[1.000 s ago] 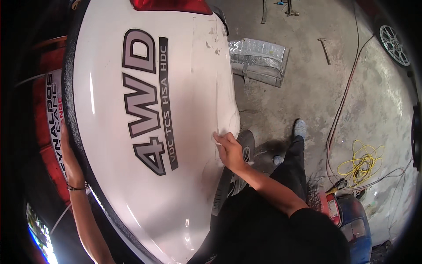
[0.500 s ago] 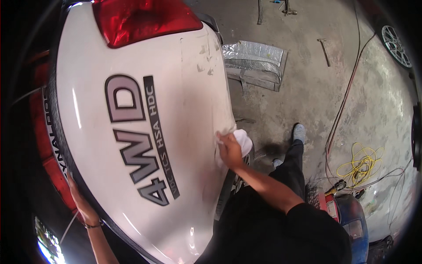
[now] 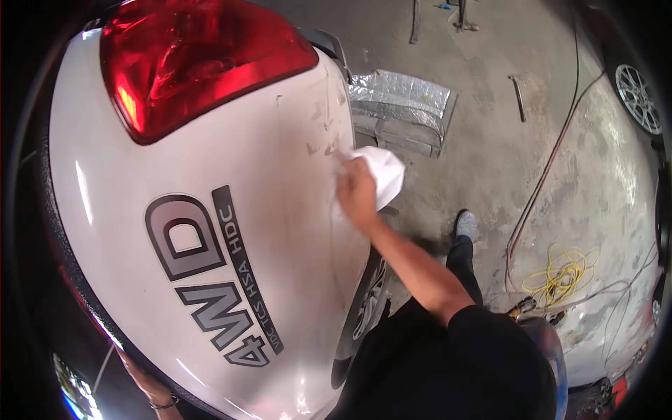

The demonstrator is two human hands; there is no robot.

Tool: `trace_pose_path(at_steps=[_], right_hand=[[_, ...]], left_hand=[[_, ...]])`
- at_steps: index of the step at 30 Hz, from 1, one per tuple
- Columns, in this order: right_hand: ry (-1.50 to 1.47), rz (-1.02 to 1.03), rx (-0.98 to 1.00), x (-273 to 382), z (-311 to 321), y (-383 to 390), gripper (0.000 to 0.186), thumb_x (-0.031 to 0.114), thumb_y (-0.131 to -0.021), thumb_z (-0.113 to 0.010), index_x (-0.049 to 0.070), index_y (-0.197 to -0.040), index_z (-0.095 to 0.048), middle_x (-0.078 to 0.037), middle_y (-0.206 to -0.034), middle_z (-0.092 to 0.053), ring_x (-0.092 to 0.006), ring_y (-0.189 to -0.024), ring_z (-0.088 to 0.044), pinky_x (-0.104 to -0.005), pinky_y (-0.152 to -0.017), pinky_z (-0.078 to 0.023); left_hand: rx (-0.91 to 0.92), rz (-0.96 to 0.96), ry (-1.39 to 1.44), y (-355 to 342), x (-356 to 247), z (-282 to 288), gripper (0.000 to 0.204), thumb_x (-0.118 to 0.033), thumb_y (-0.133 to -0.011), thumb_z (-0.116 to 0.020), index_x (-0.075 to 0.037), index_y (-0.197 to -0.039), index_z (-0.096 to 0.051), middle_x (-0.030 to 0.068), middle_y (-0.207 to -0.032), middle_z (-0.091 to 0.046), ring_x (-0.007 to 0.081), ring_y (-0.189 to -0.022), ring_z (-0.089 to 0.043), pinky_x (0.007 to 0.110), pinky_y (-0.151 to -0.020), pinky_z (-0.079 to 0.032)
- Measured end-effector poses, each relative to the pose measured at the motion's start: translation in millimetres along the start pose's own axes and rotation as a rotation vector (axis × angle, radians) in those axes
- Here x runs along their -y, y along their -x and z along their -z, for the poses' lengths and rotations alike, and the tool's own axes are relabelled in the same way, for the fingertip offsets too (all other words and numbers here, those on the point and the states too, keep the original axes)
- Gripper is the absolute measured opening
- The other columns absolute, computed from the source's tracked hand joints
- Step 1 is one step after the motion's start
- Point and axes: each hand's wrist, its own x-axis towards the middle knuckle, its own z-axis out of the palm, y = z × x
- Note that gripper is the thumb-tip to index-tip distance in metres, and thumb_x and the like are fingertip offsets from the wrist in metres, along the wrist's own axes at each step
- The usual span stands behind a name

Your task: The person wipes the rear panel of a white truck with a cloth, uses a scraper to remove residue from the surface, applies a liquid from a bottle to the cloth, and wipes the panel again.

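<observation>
Your left hand rests by the dark trim, too hidden to tell how its fingers stand. Rightward, the red tail light tops the white body panel. Your right hand seems clamped on the white cloth, which lies along the panel's right edge, near a silver-faced sheet.

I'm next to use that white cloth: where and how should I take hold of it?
Probably pinch the white cloth by its loose bulge, coming from the person's right: it juts free on that side, while the right hand covers its left.
</observation>
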Motion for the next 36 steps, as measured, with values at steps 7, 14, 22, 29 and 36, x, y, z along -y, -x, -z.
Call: trace_pose_path(at_steps=[7,14,22,29,36], right_hand=[[0.026,0.233,0.002,95.3,-8.0,-49.9,0.022,0.008,-0.093,-0.077,-0.002,-0.112,-0.075,-0.024,-0.101,-0.067,-0.0488,-0.096,-0.071,-0.0577,-0.081,-0.057],[0.109,0.192,0.023,71.3,2.1,-107.5,0.039,-0.001,-0.095,-0.072,0.002,-0.133,-0.078,-0.021,-0.102,-0.065,-0.0434,-0.095,-0.070,-0.0500,-0.082,-0.057],[0.093,0.307,0.031,87.3,6.2,-112.8,0.039,-0.004,-0.093,-0.073,0.005,-0.131,-0.082,-0.018,-0.103,-0.067,-0.0391,-0.092,-0.072,-0.0443,-0.084,-0.059],[0.302,0.211,-0.012,43.6,-2.5,-191.6,0.030,0.007,-0.100,-0.071,0.009,-0.129,-0.078,-0.018,-0.115,-0.069,-0.0436,-0.098,-0.073,-0.0555,-0.084,-0.058],[0.195,0.364,-0.047,73.6,4.0,-185.9,0.036,0.001,-0.100,-0.067,0.012,-0.132,-0.077,-0.012,-0.120,-0.070,-0.0402,-0.104,-0.073,-0.0511,-0.086,-0.060]], left_hand=[[0.069,-0.173,-0.289,6.0,-14.0,-12.5,0.071,-0.043,-0.124,-0.022,0.003,-0.178,-0.032,0.0239,-0.174,-0.047,0.0363,-0.159,-0.048,0.051,-0.133,-0.036],[0.101,-0.124,-0.167,-9.7,-52.4,-36.6,0.073,-0.044,-0.123,-0.023,0.002,-0.179,-0.027,0.0242,-0.179,-0.040,0.0359,-0.163,-0.042,0.050,-0.136,-0.032],[0.099,-0.085,-0.119,-9.0,-65.8,-45.3,0.072,-0.044,-0.125,-0.017,0.001,-0.180,-0.024,0.0180,-0.186,-0.032,0.0315,-0.172,-0.029,0.045,-0.142,-0.018],[0.056,0.001,-0.032,-30.2,-92.2,-65.2,0.086,-0.058,-0.122,-0.024,0.007,-0.178,-0.027,0.0245,-0.184,-0.032,0.0343,-0.172,-0.027,0.047,-0.141,-0.018],[0.052,0.025,-0.061,-21.1,-88.6,-62.0,0.085,-0.057,-0.122,-0.028,0.009,-0.177,-0.027,0.0253,-0.183,-0.034,0.0342,-0.171,-0.029,0.046,-0.140,-0.018]])
